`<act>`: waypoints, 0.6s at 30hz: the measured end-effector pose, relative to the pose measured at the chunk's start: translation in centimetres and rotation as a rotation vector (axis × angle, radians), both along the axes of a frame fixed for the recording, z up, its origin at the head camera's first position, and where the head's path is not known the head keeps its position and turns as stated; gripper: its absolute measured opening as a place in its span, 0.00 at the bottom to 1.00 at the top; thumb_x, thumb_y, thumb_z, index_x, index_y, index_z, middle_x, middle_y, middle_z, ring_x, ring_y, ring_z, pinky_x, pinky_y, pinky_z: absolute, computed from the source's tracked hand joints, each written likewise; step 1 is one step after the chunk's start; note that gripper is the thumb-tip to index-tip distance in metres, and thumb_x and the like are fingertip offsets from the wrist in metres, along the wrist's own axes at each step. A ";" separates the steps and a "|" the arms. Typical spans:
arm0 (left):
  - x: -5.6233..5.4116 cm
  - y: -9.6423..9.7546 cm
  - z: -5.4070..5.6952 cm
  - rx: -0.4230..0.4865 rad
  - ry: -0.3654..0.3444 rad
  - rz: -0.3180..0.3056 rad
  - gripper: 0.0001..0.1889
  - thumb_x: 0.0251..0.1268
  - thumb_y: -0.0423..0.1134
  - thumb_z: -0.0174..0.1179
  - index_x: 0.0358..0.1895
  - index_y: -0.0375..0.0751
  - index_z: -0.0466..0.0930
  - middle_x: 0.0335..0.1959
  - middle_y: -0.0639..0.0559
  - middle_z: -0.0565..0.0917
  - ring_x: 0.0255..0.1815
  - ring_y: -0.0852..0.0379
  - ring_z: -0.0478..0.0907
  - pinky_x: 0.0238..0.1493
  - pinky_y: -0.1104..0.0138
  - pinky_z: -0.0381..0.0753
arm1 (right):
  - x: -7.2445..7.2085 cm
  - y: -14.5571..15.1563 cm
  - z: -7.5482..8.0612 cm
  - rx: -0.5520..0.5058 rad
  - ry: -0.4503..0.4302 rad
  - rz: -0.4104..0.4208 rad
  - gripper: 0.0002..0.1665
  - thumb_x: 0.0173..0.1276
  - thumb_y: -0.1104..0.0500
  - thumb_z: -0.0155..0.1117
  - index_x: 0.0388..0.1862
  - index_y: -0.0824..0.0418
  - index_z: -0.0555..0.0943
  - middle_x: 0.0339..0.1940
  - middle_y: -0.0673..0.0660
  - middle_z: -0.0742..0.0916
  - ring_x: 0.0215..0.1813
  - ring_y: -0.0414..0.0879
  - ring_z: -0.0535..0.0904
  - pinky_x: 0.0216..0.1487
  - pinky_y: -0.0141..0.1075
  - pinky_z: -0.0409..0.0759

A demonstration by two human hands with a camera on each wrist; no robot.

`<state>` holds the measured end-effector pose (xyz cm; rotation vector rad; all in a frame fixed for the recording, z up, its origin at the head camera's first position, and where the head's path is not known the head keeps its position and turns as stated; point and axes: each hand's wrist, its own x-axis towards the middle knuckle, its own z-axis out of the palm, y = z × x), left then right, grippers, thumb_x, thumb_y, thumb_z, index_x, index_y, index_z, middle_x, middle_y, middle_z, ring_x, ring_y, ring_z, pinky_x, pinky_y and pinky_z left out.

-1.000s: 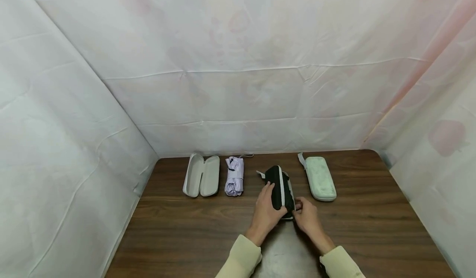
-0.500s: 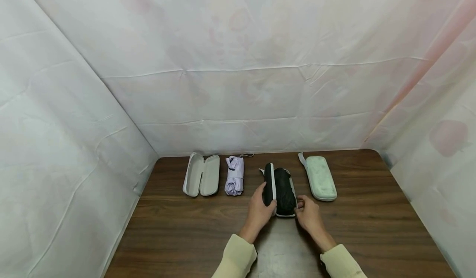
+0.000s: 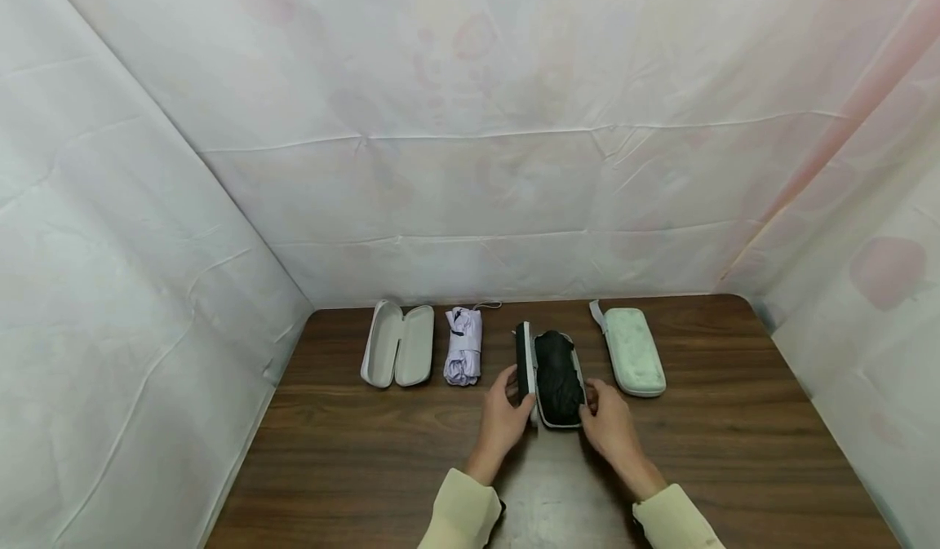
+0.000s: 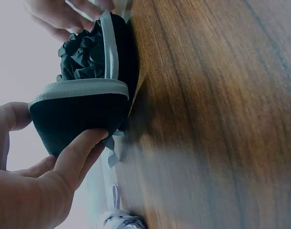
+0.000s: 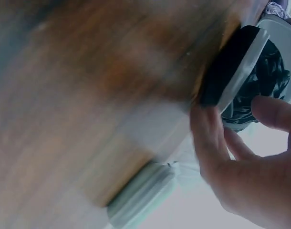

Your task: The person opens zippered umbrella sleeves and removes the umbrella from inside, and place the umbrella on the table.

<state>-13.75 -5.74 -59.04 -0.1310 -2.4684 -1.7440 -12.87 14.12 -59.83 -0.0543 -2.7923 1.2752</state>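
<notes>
A black zip case (image 3: 523,369) with a pale zipper edge stands open on the table, its lid held upright. Inside its base lies a bundle of crumpled black fabric (image 3: 558,379), its exact kind unclear. My left hand (image 3: 501,420) grips the lid; in the left wrist view the thumb is at one edge and the fingers lie along the lid's outer face (image 4: 78,119). At the near right corner of the base, my right hand (image 3: 609,425) pinches the rim, with fingers outside the wall (image 5: 231,67) and thumb over the fabric.
To the left an open, pale hard case (image 3: 414,349) lies beside a rolled lilac folding umbrella (image 3: 463,349). A closed mint-green case (image 3: 635,353) with a strap is right of the black one. Pale cloth (image 3: 470,190) hangs behind the wooden table (image 3: 352,467).
The black case's lid has swung up and left with my left hand, uncovering the black bundle. My right hand has stayed at the base's right edge.
</notes>
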 end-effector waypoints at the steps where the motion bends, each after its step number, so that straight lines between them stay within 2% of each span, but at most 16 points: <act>1: 0.0 -0.1 -0.1 0.011 -0.007 0.005 0.27 0.67 0.29 0.66 0.69 0.26 0.74 0.60 0.31 0.83 0.56 0.39 0.86 0.56 0.53 0.87 | 0.1 -0.1 0.1 0.008 0.011 0.006 0.26 0.71 0.70 0.64 0.67 0.76 0.76 0.50 0.68 0.86 0.49 0.60 0.85 0.49 0.53 0.83; 6: 0.0 -0.5 -0.4 0.062 -0.055 0.034 0.26 0.67 0.28 0.66 0.68 0.26 0.76 0.60 0.30 0.84 0.57 0.38 0.85 0.59 0.49 0.85 | 0.4 -0.8 0.7 0.014 0.037 0.039 0.30 0.71 0.71 0.60 0.72 0.75 0.72 0.66 0.74 0.79 0.66 0.68 0.78 0.63 0.60 0.78; 9: 0.1 -0.6 -0.5 0.082 -0.062 0.045 0.25 0.67 0.27 0.66 0.67 0.25 0.76 0.59 0.29 0.84 0.56 0.36 0.86 0.58 0.47 0.85 | 0.3 -1.3 0.9 0.017 0.047 0.064 0.32 0.71 0.70 0.58 0.74 0.74 0.71 0.70 0.75 0.77 0.72 0.69 0.73 0.68 0.62 0.74; 13: 0.0 -0.8 -0.4 0.083 -0.060 0.059 0.25 0.65 0.26 0.65 0.66 0.24 0.76 0.57 0.28 0.85 0.54 0.36 0.86 0.57 0.48 0.85 | 0.0 -2.0 1.2 0.061 0.068 0.073 0.33 0.74 0.64 0.62 0.76 0.71 0.71 0.71 0.74 0.77 0.72 0.71 0.72 0.69 0.65 0.73; 18: 0.1 -1.0 -0.2 0.067 -0.078 0.070 0.25 0.66 0.26 0.64 0.66 0.24 0.76 0.57 0.28 0.85 0.51 0.37 0.87 0.54 0.50 0.87 | -0.3 -3.1 1.3 0.169 0.066 0.071 0.42 0.72 0.53 0.73 0.79 0.68 0.70 0.70 0.74 0.77 0.70 0.72 0.73 0.63 0.65 0.77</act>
